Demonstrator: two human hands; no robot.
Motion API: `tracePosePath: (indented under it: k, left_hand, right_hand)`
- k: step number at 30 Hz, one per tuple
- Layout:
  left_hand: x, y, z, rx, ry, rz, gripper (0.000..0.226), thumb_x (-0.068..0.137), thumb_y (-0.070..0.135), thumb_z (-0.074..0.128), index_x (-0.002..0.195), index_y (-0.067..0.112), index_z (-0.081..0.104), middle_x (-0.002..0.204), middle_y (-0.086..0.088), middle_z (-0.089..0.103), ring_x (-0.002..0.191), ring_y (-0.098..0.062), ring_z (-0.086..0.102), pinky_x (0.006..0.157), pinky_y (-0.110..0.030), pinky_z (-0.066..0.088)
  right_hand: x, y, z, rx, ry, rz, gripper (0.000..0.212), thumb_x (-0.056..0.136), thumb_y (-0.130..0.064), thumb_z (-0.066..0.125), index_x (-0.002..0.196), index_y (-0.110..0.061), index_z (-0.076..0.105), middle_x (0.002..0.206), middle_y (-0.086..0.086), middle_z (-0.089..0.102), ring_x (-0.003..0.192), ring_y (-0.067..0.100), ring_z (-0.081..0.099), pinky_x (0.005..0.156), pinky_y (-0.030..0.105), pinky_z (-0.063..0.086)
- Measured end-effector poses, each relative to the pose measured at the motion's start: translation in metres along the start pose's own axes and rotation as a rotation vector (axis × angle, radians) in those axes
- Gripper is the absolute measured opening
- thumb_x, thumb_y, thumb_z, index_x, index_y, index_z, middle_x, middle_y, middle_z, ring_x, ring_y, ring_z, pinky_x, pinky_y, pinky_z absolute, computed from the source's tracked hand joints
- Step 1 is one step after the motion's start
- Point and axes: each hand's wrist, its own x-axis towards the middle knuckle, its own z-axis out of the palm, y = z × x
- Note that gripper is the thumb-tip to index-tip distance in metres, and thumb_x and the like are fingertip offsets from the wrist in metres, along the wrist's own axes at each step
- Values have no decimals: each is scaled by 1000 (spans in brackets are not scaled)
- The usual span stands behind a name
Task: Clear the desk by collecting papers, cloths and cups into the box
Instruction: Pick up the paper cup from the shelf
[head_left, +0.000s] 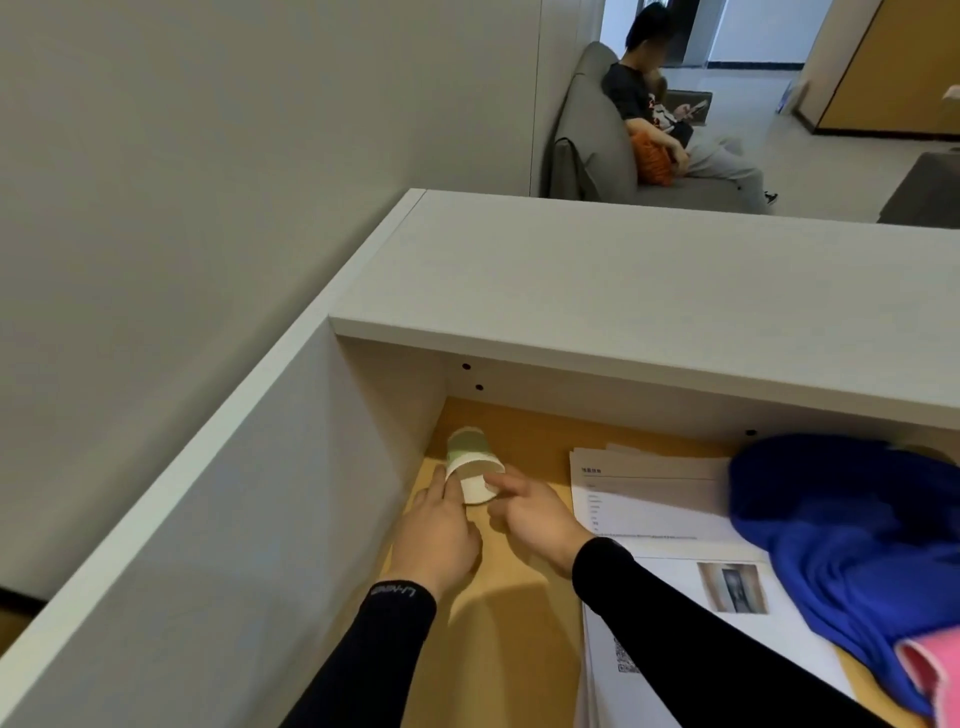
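Observation:
A white and green paper cup stands in the far left corner of the wooden desk, tilted towards me. My left hand touches its left side with the fingertips. My right hand touches its right side with thumb and forefinger. Both hands have their fingers apart, and neither has closed around the cup. Printed papers lie to the right of the hands. A blue cloth is heaped on the papers at the right, with a pink cloth at the lower right edge. No box is in view.
A white partition wall bounds the desk on the left, and a raised white counter overhangs the back. Beyond the counter a person sits on a grey sofa.

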Motion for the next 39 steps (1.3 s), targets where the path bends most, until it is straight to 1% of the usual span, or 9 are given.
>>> tracePosePath:
  k: [6,10,14,17,21,25,29,34,39]
  left_hand:
    - [-50,47,-12,-286,305,106,42,95,26,45,136,16,43,144,-1,43,130,-17,41,104,-26,34]
    - [-91,100,-19,-445,382,274,46,89,30,55,133,25,47,135,8,50,119,-12,48,96,-34,47]
    - [-146,168,-18,-489,318,497,69,81,36,66,141,36,32,118,18,48,115,-4,41,92,-23,44]
    - [-183,228,-8,-511,244,625,68,80,43,66,140,33,36,120,12,51,117,-9,45,94,-23,42]
    - [-234,312,14,-509,155,790,68,78,56,61,137,27,43,129,7,55,120,-11,48,99,-29,42]
    - [-291,382,40,-510,65,948,60,76,57,63,124,23,55,97,12,60,94,-10,58,82,-27,47]
    - [-329,420,77,-443,-33,1059,52,78,57,61,119,26,56,97,14,61,86,-3,54,68,-21,42]
    - [-336,409,111,-299,-137,963,68,78,65,52,136,30,43,118,12,58,97,-5,54,81,-24,46]
    - [-289,353,101,-422,39,646,35,84,41,61,113,22,62,104,9,66,89,-8,59,80,-28,48]
  right_hand:
    - [-59,-12,-39,-56,154,-156,45,91,-7,49,136,-14,49,143,2,47,127,18,48,105,28,40]
    - [-131,-13,-84,-55,271,-209,45,90,-7,52,135,-15,50,128,9,61,109,19,61,90,25,49]
    - [-223,0,-140,-91,436,-232,37,88,-10,56,123,-21,59,109,6,68,92,16,66,82,35,56]
    - [-290,19,-184,-147,587,-241,28,89,-19,58,116,-21,63,95,1,68,80,17,64,69,30,52]
    - [-378,53,-243,-165,810,-264,13,90,-20,57,97,-21,67,73,-8,61,56,-4,55,53,12,42]
    - [-464,93,-284,-164,967,-189,15,90,-16,54,93,-16,69,72,-6,60,63,5,53,55,16,40]
    - [-520,136,-300,-154,990,-39,18,91,-14,54,97,-9,70,78,0,64,64,8,53,49,10,41]
    - [-529,181,-306,-238,834,211,23,87,-27,59,106,-17,65,102,1,65,89,16,61,80,32,49]
    - [-481,151,-294,-208,869,12,30,87,-24,58,116,-18,61,114,-1,61,94,14,60,75,27,49]
